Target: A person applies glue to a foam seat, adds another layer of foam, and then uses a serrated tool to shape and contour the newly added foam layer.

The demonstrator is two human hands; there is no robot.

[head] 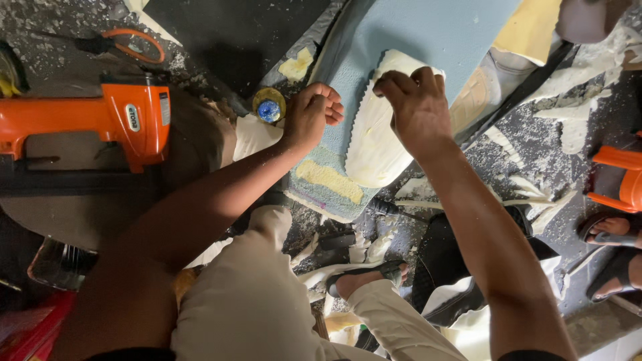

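Note:
My left hand (309, 115) rests curled on the left edge of a light blue fabric-covered panel (428, 33), fingers bent with nothing clearly held in them. My right hand (416, 107) presses down on a cream foam piece (374, 144) with a scalloped edge that lies on the blue panel, fingertips gripping its upper edge. A yellow foam patch (329, 179) shows on the panel's lower corner.
An orange power stapler (100, 120) lies at the left. A small tin with a blue lid (269, 107) sits beside my left hand. Foam scraps (535, 194) litter the dark floor. Another person's sandalled feet (612, 257) and an orange stool (622, 177) are at right.

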